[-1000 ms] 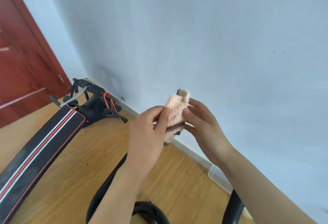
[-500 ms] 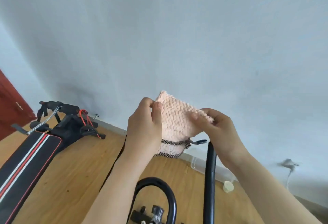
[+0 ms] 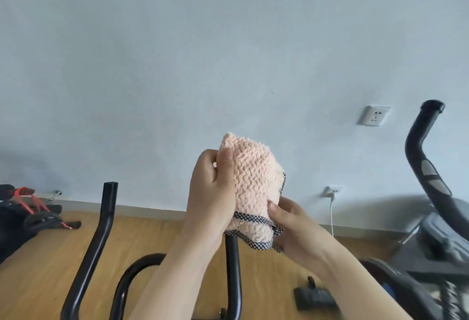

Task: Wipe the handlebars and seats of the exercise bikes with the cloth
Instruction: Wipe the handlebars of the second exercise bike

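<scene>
Left grip (image 3: 210, 192) and right grip (image 3: 294, 225) both pinched the cloth (image 3: 253, 172) at the handlebar (image 3: 233, 269) top; wrapping it fully round would likely wipe best.

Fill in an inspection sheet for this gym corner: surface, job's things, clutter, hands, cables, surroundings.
Surface: wooden floor.
Job's things: pink cloth hiding the top of a black handlebar; another handlebar left; second bike right.
Clutter: small black object on floor; black gear with red straps far left.
Hands: left hand grips the cloth; right hand pinches its checked hem.
Cables: white cable hanging from the lower socket.
Surroundings: pale wall, upper socket.
</scene>
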